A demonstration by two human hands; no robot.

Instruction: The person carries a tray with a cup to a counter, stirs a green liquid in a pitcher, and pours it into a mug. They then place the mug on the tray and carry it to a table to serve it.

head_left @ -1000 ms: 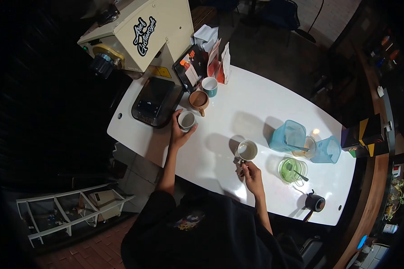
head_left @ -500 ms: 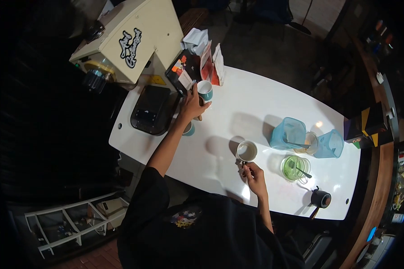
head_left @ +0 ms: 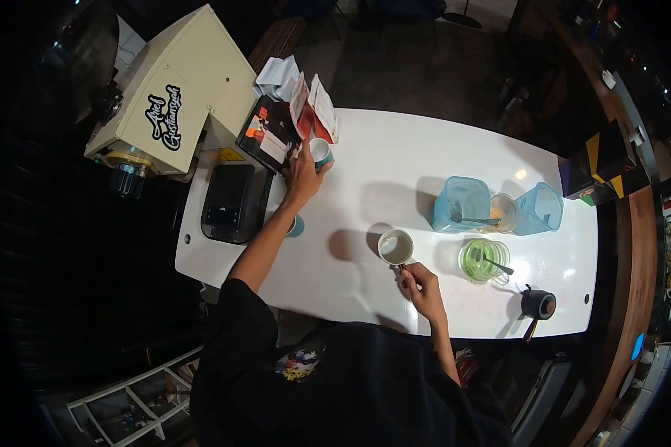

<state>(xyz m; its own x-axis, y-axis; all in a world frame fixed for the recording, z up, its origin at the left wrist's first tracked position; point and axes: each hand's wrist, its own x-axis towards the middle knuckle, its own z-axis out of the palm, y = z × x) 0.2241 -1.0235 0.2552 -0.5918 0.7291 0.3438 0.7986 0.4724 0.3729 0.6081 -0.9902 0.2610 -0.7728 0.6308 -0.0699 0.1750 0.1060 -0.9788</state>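
My left hand [head_left: 303, 180] reaches to the back of the white table, its thumb and fingers closed around a small teal cup [head_left: 321, 153] with a white inside. Partly covered by my left forearm is a second teal cup [head_left: 296, 226]. Nearer the middle, my right hand [head_left: 423, 289] grips the dark handle of a pale mug [head_left: 395, 246], whose open top faces up. To the right of that mug stands a glass jug of green liquid [head_left: 484, 261] with a spoon in it.
Beside my left arm are a black scale [head_left: 230, 214] and a cream machine [head_left: 173, 97]. Coffee bags [head_left: 317, 112] stand behind the teal cup. Blue plastic containers [head_left: 455, 203], a glass cup [head_left: 504, 211] and a small black pot [head_left: 537, 304] occupy the table's right side.
The view has shifted, moving the machine left and down. My left hand stays at the teal cup; a brown piece seen under it earlier is now hidden. My right hand still holds the mug.
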